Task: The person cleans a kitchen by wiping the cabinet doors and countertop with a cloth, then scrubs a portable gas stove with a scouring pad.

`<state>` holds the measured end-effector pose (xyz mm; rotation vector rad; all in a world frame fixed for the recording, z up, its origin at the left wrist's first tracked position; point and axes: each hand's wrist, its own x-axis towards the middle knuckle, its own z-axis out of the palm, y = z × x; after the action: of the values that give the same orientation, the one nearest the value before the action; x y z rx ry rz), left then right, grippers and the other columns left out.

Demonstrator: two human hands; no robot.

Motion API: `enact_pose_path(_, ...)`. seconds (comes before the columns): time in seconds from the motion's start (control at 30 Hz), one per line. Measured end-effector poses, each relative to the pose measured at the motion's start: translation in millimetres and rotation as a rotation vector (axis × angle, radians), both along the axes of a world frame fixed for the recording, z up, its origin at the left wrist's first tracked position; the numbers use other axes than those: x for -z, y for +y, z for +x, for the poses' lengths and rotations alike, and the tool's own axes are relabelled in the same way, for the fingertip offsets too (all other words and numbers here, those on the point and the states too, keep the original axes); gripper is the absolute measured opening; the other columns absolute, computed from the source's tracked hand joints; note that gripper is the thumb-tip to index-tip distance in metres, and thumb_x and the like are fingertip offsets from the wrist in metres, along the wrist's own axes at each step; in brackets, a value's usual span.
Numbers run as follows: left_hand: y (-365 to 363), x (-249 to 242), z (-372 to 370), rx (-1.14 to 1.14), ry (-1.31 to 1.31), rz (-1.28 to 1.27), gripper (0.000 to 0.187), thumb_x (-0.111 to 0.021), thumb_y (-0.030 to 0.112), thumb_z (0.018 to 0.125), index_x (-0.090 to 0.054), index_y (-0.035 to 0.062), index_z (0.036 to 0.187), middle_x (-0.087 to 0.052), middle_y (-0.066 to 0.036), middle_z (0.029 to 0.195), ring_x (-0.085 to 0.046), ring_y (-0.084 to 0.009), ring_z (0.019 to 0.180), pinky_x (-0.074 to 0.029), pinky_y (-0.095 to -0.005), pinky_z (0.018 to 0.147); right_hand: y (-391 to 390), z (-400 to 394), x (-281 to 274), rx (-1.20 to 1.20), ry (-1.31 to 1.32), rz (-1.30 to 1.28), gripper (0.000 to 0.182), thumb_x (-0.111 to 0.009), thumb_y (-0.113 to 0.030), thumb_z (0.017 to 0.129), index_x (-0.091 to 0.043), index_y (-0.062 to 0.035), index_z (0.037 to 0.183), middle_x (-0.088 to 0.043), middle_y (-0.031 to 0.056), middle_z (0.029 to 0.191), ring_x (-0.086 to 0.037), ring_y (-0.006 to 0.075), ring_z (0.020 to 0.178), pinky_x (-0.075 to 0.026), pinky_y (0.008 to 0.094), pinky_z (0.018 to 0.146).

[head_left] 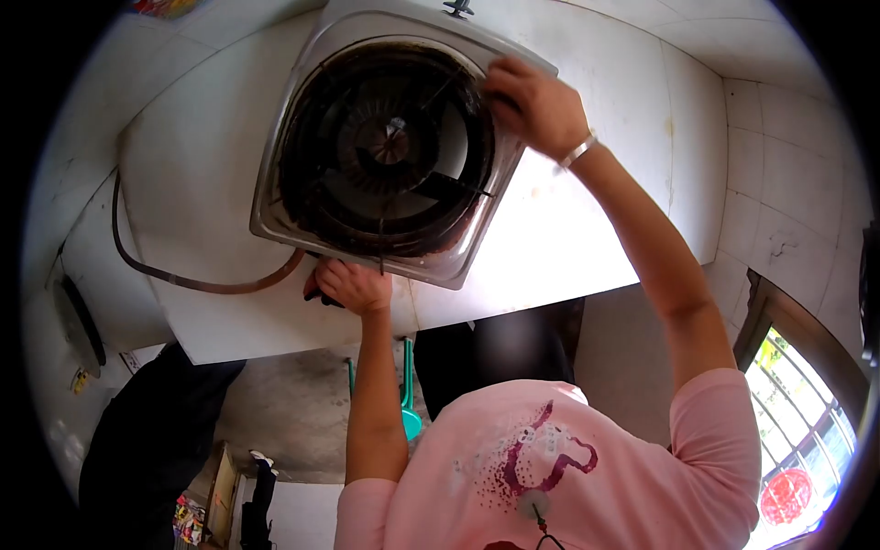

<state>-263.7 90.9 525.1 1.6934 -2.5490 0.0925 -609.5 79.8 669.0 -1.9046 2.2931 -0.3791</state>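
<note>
Countertop [202,192]: white and smooth, running beneath the stove, with pale wall tiles [770,156] at the right side of the view.
Window [797,431]: barred, at the lower right, with a round red object [786,497] showing against its bars.
Floor area: a green stool [412,423] stands below the front edge of the countertop, partly hidden by your pink shirt [642,477].
Stove [266,220]: 1 square metal unit on the countertop, set at an angle in front of you; its round well is darkened, and thin support prongs reach inward.
Burner [390,145]: central, ridged and round, inside the well.
Hose [220,287]: brown, curving across the left part of the countertop towards the stove's near edge, close to your left hand.
Left hand [353,286]: at the near edge of the stove, fingers bent together over a small dark and red item [313,291]; you largely cover it, so whether it is gripped cannot be told.
Right hand [536,105]: at the right rim of the well, fingers curled and narrow, slightly blurred; whether they pinch anything cannot be told. 1 pale bracelet [577,153] circles your wrist.
</note>
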Motion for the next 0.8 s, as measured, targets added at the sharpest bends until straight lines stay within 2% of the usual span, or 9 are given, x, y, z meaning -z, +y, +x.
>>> enact_pose_path(0.13, -3.5, -3.1, -0.5, 0.037, 0.045, -0.055, 0.063, -0.062, 0.046, 0.077, -0.046, -0.0031, 0.112, -0.048, -0.02, 0.112, -0.044, -0.0387, 0.11, -0.031, -0.0496, 0.098, -17.1, -5.5, 6.7, 0.033, -0.01, -0.096, 0.014, -0.064, -0.018, 0.083, -0.061, -0.0138, 0.096, -0.059, -0.0008, 0.109, -0.063, 0.0252, 0.089, -0.053, 0.0357, 0.071)
enact_pose_path(0.17, -4.0, -2.9, -1.0, 0.06, 0.058, -0.093, 0.057, -0.06, 0.043, 0.079, -0.048, -0.0025, 0.112, -0.049, -0.02, 0.107, -0.045, -0.0383, 0.107, -0.032, -0.0482, 0.096, -5.6, 0.0, 4.9, 0.062, -0.032, -0.056, 0.012, -0.064, -0.018, 0.082, -0.061, -0.0133, 0.093, -0.059, -0.0006, 0.11, -0.063, 0.025, 0.089, -0.053, 0.0346, 0.072)
enact_pose_path(0.27, -1.6, -0.1, 0.7, 0.047, 0.013, -0.087, 0.058, -0.06, 0.043, 0.079, -0.047, -0.0033, 0.112, -0.049, -0.019, 0.11, -0.045, -0.038, 0.109, -0.031, -0.0482, 0.098, 32.8, 4.8, 3.5, 0.015, -0.078, 0.01, 0.013, -0.065, -0.018, 0.082, -0.064, -0.0174, 0.095, -0.059, -0.0026, 0.108, -0.064, 0.0214, 0.089, -0.055, 0.0343, 0.068)
enact_pose_path(0.3, -1.4, -0.4, -1.1, 0.039, 0.018, -0.084, 0.058, -0.06, 0.043, 0.079, -0.047, -0.0033, 0.112, -0.049, -0.019, 0.11, -0.045, -0.038, 0.109, -0.031, -0.0482, 0.098, 35.2, 8.6, -1.3, 0.043, -0.125, 0.043, 0.012, -0.064, -0.017, 0.082, -0.062, -0.0135, 0.093, -0.059, -0.0002, 0.111, -0.064, 0.0248, 0.091, -0.053, 0.0342, 0.073)
enact_pose_path(0.4, -1.7, -3.0, -1.2, 0.034, 0.028, -0.064, 0.06, -0.06, 0.043, 0.079, -0.047, -0.0043, 0.112, -0.049, -0.019, 0.11, -0.044, -0.0377, 0.11, -0.031, -0.048, 0.098, 8.1, -5.0, 7.1, 0.08, -0.056, 0.016, 0.013, -0.064, -0.017, 0.082, -0.062, -0.0137, 0.095, -0.06, -0.0003, 0.111, -0.064, 0.0256, 0.091, -0.053, 0.0344, 0.073)
enact_pose_path(0.47, -1.3, -2.8, -2.0, 0.008, 0.054, -0.033, 0.048, -0.053, 0.034, 0.08, -0.047, -0.0028, 0.109, -0.049, -0.021, 0.116, -0.045, -0.0383, 0.113, -0.032, -0.0499, 0.1, -24.1, -16.4, 8.7, 0.037, -0.081, -0.076, 0.016, -0.062, -0.017, 0.083, -0.061, -0.0131, 0.099, -0.059, 0.002, 0.112, -0.063, 0.0284, 0.09, -0.052, 0.0365, 0.075)
enact_pose_path(0.53, -1.2, -5.2, -0.7, 0.013, 0.045, -0.032, 0.048, -0.053, 0.035, 0.08, -0.048, -0.0025, 0.109, -0.049, -0.02, 0.115, -0.045, -0.0381, 0.113, -0.032, -0.0497, 0.1, -40.8, -25.1, 10.8, 0.029, -0.055, -0.074, 0.016, -0.061, -0.016, 0.084, -0.061, -0.0125, 0.099, -0.059, 0.0034, 0.112, -0.062, 0.0292, 0.091, -0.052, 0.0376, 0.076)
enact_pose_path(0.63, -2.3, -3.0, -3.7, 0.007, 0.044, -0.026, 0.048, -0.054, 0.036, 0.08, -0.048, -0.0021, 0.108, -0.049, -0.02, 0.114, -0.045, -0.0379, 0.113, -0.033, -0.0494, 0.1, 1.2, -12.7, 8.0, -0.065, -0.024, -0.073, 0.014, -0.064, -0.016, 0.081, -0.063, -0.015, 0.095, -0.06, 0.0021, 0.109, -0.062, 0.0255, 0.094, -0.055, 0.0363, 0.072)
enact_pose_path(0.8, -5.0, -6.1, -4.1, 0.019, 0.045, -0.068, 0.048, -0.054, 0.039, 0.081, -0.05, -0.0019, 0.106, -0.049, -0.019, 0.113, -0.046, -0.0378, 0.112, -0.033, -0.049, 0.099, 19.3, -9.7, 7.6, -0.015, -0.093, -0.008, 0.015, -0.067, -0.016, 0.08, -0.064, -0.0191, 0.095, -0.059, -0.0036, 0.11, -0.065, 0.0211, 0.087, -0.055, 0.033, 0.071)
